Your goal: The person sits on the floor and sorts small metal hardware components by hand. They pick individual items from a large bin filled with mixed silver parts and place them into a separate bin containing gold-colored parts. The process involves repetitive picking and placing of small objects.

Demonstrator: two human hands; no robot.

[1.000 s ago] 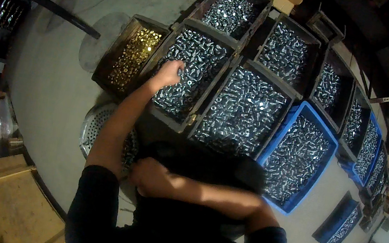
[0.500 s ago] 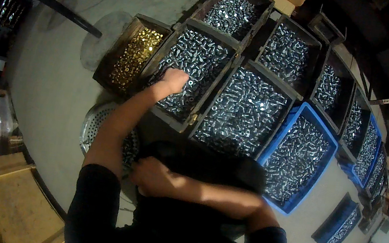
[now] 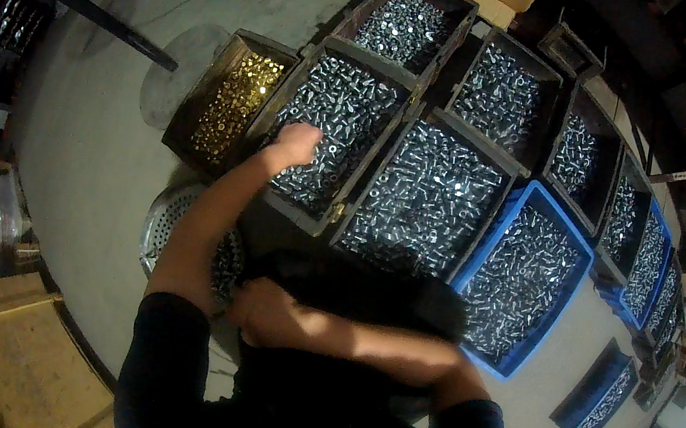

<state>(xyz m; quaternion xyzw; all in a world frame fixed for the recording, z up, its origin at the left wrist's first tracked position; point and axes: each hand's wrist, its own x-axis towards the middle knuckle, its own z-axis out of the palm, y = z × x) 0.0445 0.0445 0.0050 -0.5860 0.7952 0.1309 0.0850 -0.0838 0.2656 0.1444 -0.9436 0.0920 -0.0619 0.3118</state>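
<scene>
My left hand [image 3: 297, 144] reaches into a dark, worn wooden box [image 3: 305, 214] full of small silver metal fittings [image 3: 349, 102]. Its fingers are curled down among the pieces, and whatever they pinch is hidden. My right hand [image 3: 262, 312] is closed in front of my body, beside a round perforated metal basin [image 3: 157, 229] with some silver fittings in it. The right fingers lie in shadow, so their contents cannot be made out. Left of the silver fittings stands a wooden box [image 3: 184, 126] of small brass-coloured pieces [image 3: 240, 105].
More wooden boxes of silver fittings [image 3: 431, 200] stand to the right and behind. A blue plastic crate [image 3: 518, 363] is at the right, with a smaller blue bin [image 3: 599, 425] beyond. A cardboard box [image 3: 33, 364] sits at lower left, and a dark pole [image 3: 112, 28] at upper left.
My left hand has shifted slightly to the left within the box of silver fittings, still closed. My right hand has stayed in place.
</scene>
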